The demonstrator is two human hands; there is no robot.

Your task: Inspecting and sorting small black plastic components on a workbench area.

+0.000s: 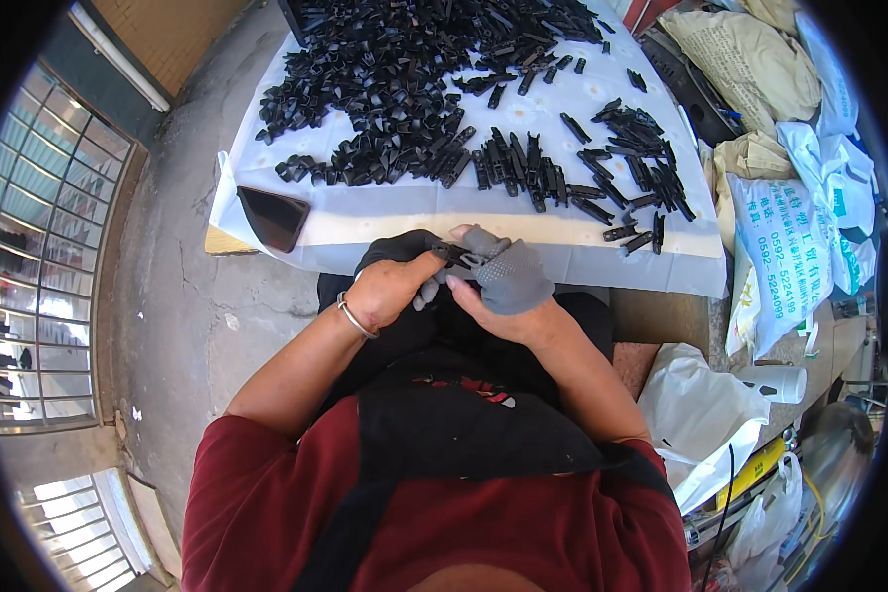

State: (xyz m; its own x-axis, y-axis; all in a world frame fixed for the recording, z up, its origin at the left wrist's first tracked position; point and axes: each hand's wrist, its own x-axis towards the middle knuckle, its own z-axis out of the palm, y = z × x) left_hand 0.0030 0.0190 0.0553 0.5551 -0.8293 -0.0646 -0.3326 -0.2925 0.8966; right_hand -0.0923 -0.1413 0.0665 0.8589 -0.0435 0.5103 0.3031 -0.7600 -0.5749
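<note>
Close to my body, at the table's near edge, my two hands meet around a small black plastic part (pixel 454 256). My left hand (pixel 390 284), with black fabric over its fingers and a bracelet at the wrist, is closed on the part's left side. My right hand (pixel 511 274), in a grey fingerless glove with bare fingertips, pinches it from the right. The fingers hide much of the part's shape. Beyond the hands lies a large heap of curved black plastic pieces (pixel 365 113). Narrow black clip-like parts (pixel 523 168) lie in a row nearer me.
A white plastic sheet (pixel 385 229) covers the table. A dark phone (pixel 274 218) lies at its near left corner. More loose black parts (pixel 651 163) are on the right. Printed sacks (pixel 779 257) and a white bag (pixel 696 405) crowd the right side. A barred window (pixel 44 247) stands left.
</note>
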